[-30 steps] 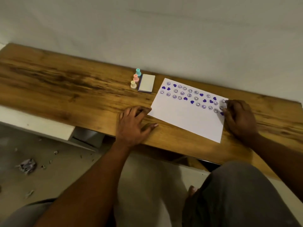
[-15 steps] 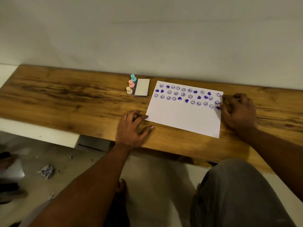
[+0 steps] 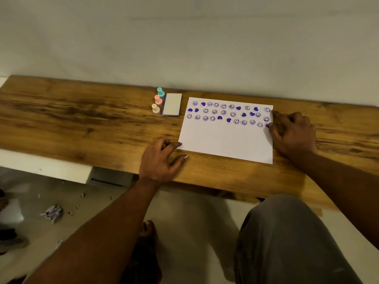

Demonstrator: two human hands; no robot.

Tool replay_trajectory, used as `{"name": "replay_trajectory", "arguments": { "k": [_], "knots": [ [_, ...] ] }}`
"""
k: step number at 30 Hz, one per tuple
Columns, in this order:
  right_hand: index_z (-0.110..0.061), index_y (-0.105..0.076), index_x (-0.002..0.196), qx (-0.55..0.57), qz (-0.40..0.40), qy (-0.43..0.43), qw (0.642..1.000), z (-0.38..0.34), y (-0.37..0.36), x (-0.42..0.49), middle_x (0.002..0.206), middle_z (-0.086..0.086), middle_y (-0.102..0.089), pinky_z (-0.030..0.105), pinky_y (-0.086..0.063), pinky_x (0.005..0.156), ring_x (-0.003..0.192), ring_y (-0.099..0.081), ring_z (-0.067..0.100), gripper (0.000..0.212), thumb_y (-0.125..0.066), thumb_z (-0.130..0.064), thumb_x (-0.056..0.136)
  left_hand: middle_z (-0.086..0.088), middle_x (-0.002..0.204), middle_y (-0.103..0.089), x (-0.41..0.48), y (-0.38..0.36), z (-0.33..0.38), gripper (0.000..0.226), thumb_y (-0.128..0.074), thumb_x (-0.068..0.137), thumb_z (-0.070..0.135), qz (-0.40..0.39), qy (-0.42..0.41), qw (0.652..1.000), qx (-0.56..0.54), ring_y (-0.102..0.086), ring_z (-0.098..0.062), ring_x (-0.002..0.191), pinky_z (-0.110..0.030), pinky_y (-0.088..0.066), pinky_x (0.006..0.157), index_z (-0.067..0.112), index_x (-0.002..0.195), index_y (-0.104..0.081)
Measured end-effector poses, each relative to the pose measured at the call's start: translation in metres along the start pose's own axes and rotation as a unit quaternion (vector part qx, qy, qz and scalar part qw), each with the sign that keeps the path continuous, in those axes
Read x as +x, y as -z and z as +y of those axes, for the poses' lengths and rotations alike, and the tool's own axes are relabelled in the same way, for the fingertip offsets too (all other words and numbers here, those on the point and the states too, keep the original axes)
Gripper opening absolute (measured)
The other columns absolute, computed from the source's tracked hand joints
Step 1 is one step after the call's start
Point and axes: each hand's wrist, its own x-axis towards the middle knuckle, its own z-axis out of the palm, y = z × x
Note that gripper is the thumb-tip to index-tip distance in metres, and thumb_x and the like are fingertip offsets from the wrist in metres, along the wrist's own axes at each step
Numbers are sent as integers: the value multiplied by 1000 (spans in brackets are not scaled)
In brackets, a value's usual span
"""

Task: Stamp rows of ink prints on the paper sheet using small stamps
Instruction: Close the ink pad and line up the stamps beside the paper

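Note:
The white paper sheet (image 3: 225,140) lies on the wooden table (image 3: 82,124), with three rows of purple smiley and heart prints (image 3: 227,112) across its far half. My left hand (image 3: 162,160) rests flat on the table, fingers apart, a fingertip touching the sheet's near left corner. My right hand (image 3: 293,133) sits at the sheet's right edge with its fingers bunched down over the end of the print rows. Anything held under those fingers is hidden. Three small stamps, teal (image 3: 160,92), pink (image 3: 158,100) and cream (image 3: 155,108), stand left of the closed ink pad (image 3: 172,104).
A pale wall runs right behind the table. My grey-clad knee (image 3: 287,232) and bare foot (image 3: 146,230) are below the table's front edge. Crumpled paper (image 3: 52,213) and scraps lie on the floor at the left.
The view has tilted up and turned, so the sheet looks squarer to me. Both hands stay where they were on the sheet's left corner and right edge.

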Motion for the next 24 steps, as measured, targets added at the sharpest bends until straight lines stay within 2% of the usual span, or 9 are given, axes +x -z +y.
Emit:
{"name": "replay_trajectory", "arguments": {
  "k": [24],
  "knots": [
    [-36, -51, 144, -21, -9, 1, 1000, 0, 1, 2, 111, 9, -53, 47, -47, 82, 100, -53, 37, 57, -39, -65, 96, -1, 114, -58, 2, 4, 3, 53, -66, 92, 62, -18, 5, 1000, -9, -58, -17, 98, -34, -51, 76, 25, 129, -72]
  ]
}}
